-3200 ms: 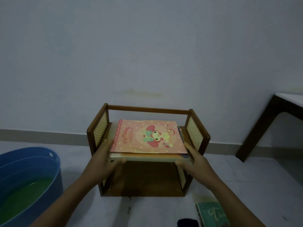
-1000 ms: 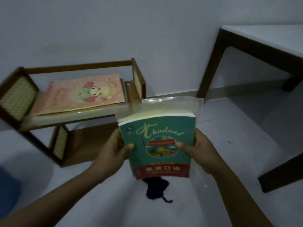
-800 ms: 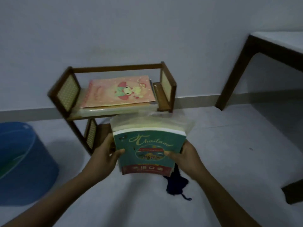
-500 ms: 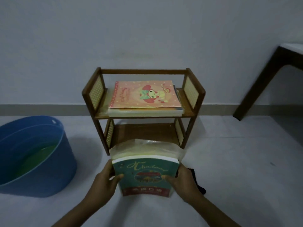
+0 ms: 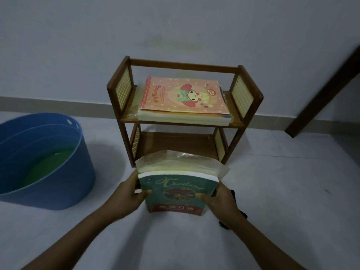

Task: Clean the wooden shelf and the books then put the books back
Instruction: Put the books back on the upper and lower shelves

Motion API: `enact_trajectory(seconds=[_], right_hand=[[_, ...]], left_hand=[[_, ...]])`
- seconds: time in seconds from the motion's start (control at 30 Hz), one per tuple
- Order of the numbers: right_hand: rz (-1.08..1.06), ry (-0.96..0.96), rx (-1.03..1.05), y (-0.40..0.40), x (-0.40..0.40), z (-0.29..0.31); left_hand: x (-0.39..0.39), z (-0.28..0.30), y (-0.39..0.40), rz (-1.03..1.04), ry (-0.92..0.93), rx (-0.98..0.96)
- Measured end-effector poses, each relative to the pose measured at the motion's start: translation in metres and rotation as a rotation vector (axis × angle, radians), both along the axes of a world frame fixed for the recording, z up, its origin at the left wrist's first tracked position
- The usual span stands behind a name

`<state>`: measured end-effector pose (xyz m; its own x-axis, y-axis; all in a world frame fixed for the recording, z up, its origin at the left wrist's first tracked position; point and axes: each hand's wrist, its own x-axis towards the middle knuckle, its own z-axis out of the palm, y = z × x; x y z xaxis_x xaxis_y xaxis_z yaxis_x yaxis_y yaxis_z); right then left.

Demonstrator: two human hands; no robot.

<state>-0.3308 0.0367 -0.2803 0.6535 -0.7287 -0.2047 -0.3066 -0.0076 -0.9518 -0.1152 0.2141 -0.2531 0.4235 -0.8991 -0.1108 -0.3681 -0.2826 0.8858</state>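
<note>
A small two-tier wooden shelf (image 5: pixel 246 124) with woven side panels stands on the floor against the wall. A pink cartoon book (image 5: pixel 181 96) lies flat on top of a pale stack on its upper tier; the lower tier holds nothing. In front of the shelf I hold a stack of books (image 5: pixel 176 189), a teal "Thailand" book on top and pale plastic-wrapped ones beneath. My left hand (image 5: pixel 128 197) grips the stack's left edge and my right hand (image 5: pixel 220 203) its right edge, just before the lower tier's opening.
A blue tub (image 5: pixel 58 182) with greenish water stands on the floor at the left. A dark cloth (image 5: pixel 236 207) lies on the floor behind my right hand. A dark table leg (image 5: pixel 319 98) slants down at the far right.
I let go of the stack on the upper tier, picked up the Thailand stack from the right with both hands, and brought it down in front of the shelf's lower tier.
</note>
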Motion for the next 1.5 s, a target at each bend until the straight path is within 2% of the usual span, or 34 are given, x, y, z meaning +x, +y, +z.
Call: enact_trajectory(seconds=[0.07,0.1,0.23,0.3,0.37,0.47,0.53,0.57,0.63,0.7,0.73,0.8,0.93,1.0,1.17,1.33,1.5], right_hand=[[0.022,-0.001,0.000,0.001,-0.001,-0.002],[0.027,0.003,0.003,0.000,-0.002,-0.004],[0.032,0.029,-0.009,0.000,-0.002,-0.006],[0.046,0.029,-0.017,-0.001,-0.002,-0.007],[0.061,0.033,0.009,-0.002,-0.003,-0.011],[0.048,0.144,0.159,-0.006,-0.016,-0.027],[-0.016,0.312,0.279,-0.008,-0.029,-0.040],[-0.046,0.336,0.357,-0.009,-0.034,-0.044],[-0.013,0.207,0.473,-0.011,-0.036,-0.044],[0.053,-0.018,0.502,-0.016,-0.030,-0.035],[0.074,-0.127,0.483,-0.018,-0.029,-0.028],[0.062,-0.201,0.356,-0.021,-0.026,-0.012],[-0.040,-0.019,0.014,-0.029,-0.021,-0.009],[-0.084,0.078,-0.065,-0.026,-0.018,-0.022],[-0.092,0.171,-0.053,-0.016,-0.015,-0.058],[-0.050,0.255,-0.102,-0.009,-0.023,-0.080],[-0.031,0.194,-0.003,-0.013,-0.017,-0.072]], left_hand=[[0.015,0.030,-0.005,-0.119,0.054,0.081],[0.021,0.050,-0.011,-0.173,0.015,0.121],[0.007,0.110,-0.053,-0.295,-0.397,0.160],[-0.019,0.105,-0.074,-0.403,-0.713,0.261],[-0.034,0.089,-0.084,-0.426,-0.955,0.290],[-0.032,0.075,-0.079,-0.396,-1.058,0.251],[-0.023,0.069,-0.062,-0.323,-0.991,0.168],[-0.019,0.067,-0.052,-0.256,-0.922,0.091],[-0.012,0.066,-0.030,-0.093,-0.653,-0.066],[-0.007,0.064,-0.011,0.065,-0.269,-0.144],[-0.006,0.058,-0.005,0.103,-0.099,-0.163],[-0.002,0.036,0.003,0.150,0.052,-0.166],[-0.003,-0.011,0.012,0.211,0.123,-0.172],[-0.002,-0.032,0.016,0.234,0.107,-0.153],[0.007,-0.078,0.019,0.263,0.148,-0.054],[0.001,-0.099,0.019,0.291,0.078,0.023],[0.006,-0.097,0.017,0.285,0.167,0.082]])
